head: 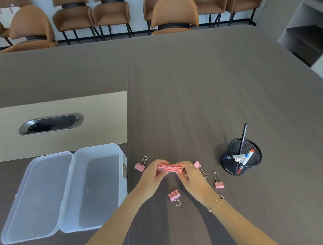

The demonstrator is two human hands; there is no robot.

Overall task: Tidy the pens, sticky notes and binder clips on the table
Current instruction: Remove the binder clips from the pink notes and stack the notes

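A pink stack of sticky notes [170,167] is held just above the table between my left hand [152,177] and my right hand [191,175], one at each end. Several pink binder clips lie around my hands: one [140,165] to the left, one [199,167] partly behind my right hand, one [218,182] to the right, and a pair [174,195] near my wrists. A black mesh pen cup [241,158] at the right holds a black pen and markers.
An open clear plastic box [102,183] with its hinged lid [35,196] laid flat sits to the left. A cable grommet [51,124] is set in the beige table panel. Brown chairs [173,13] line the table's far edge.
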